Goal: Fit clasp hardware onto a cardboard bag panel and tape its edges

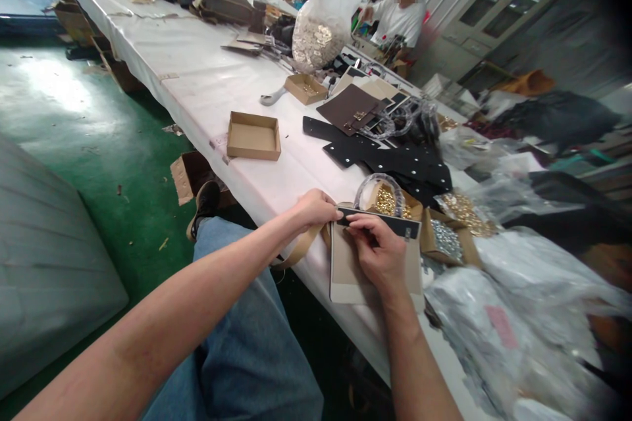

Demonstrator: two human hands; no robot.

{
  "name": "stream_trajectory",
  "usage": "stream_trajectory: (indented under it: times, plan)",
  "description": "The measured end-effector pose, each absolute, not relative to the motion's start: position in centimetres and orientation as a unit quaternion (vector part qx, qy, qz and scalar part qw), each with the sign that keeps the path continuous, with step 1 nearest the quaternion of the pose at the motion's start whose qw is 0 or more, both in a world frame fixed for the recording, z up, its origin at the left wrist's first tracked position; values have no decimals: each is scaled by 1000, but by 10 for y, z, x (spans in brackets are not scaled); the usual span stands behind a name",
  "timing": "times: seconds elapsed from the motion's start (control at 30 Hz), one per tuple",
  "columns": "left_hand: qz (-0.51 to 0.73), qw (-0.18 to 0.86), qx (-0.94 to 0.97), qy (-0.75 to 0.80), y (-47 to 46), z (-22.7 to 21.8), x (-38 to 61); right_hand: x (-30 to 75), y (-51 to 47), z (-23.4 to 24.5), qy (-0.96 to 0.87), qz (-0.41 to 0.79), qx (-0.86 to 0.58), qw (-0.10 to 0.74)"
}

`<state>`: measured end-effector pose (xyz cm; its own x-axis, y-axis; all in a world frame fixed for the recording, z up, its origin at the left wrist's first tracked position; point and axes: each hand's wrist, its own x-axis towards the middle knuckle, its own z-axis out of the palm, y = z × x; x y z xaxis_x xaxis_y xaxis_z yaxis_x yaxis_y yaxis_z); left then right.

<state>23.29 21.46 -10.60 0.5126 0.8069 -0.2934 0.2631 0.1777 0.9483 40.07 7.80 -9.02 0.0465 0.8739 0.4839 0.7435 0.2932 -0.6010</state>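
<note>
Left hand (pixel 316 207): fingers closed, pinching the left end of the black strip (pixel 390 223).
Right hand (pixel 378 251): fingers curled, pinching the strip near its middle, palm resting on the beige panel (pixel 343 273).
Black strip: lies across the panel's top edge, at the near edge of the table (pixel 197 79).
Tan strap (pixel 301 247): hangs below the left hand.
Box of gold fittings (pixel 390 200): just behind the strip.
Open cardboard box (pixel 253 136): well apart, further up the table.
</note>
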Motion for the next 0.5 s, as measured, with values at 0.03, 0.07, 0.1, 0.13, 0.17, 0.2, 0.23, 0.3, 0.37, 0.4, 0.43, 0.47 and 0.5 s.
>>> stream_trajectory:
  times: [0.03,0.07,0.1,0.13,0.17,0.2,0.23,0.3,0.37,0.4,0.43,0.47,0.5]
  plan:
    - [216,629,601,443,215,-106,233,401,78,-90,-686,78,-589,419]
    - [216,630,600,443,214,-105,233,401,77,-90,-686,78,-589,420]
    - [217,631,598,443,214,-104,232,402,77,-90,-686,79,-589,420]
    - [218,632,597,443,214,-104,232,402,77,-91,-686,79,-590,420]
    - [220,632,597,443,213,-103,232,402,77,-91,-685,80,-590,420]
    - [220,632,596,442,213,-102,231,402,76,-91,-684,80,-590,421]
    - [221,633,597,442,213,-101,231,402,76,-91,-684,79,-590,421]
    - [220,634,597,439,212,-100,231,403,76,-92,-686,78,-589,420]
    - [218,635,598,439,212,-100,231,403,76,-91,-688,78,-589,418]
    - [216,634,598,439,213,-99,230,402,76,-90,-689,79,-588,416]
    - [214,633,600,440,213,-99,230,401,77,-89,-690,81,-588,414]
    - [211,630,603,442,213,-99,230,400,77,-88,-690,84,-590,412]
    - [209,626,605,444,214,-98,230,399,77,-87,-687,87,-595,408]
